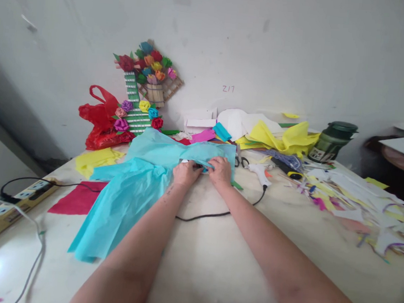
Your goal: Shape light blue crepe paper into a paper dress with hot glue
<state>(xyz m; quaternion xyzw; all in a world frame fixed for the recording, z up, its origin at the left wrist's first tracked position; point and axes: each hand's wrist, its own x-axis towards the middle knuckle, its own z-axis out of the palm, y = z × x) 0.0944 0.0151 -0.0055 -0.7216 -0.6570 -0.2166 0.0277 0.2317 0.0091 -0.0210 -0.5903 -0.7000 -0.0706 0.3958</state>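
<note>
The right grip (220, 173) is pinched on the near edge of the blue paper (184, 148); the left grip (186, 174) touches that edge just beside it, but is partly hidden, so I cannot tell whether it is closed. The paper lies on the worktop (196, 259), spread beyond both grips, with a crumpled part to the left.

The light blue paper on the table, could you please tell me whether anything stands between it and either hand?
Nothing visible does: the right hand touches the light blue paper, and the left hand is at its near edge. The white glue gun lies off to the right, not between them.
</note>
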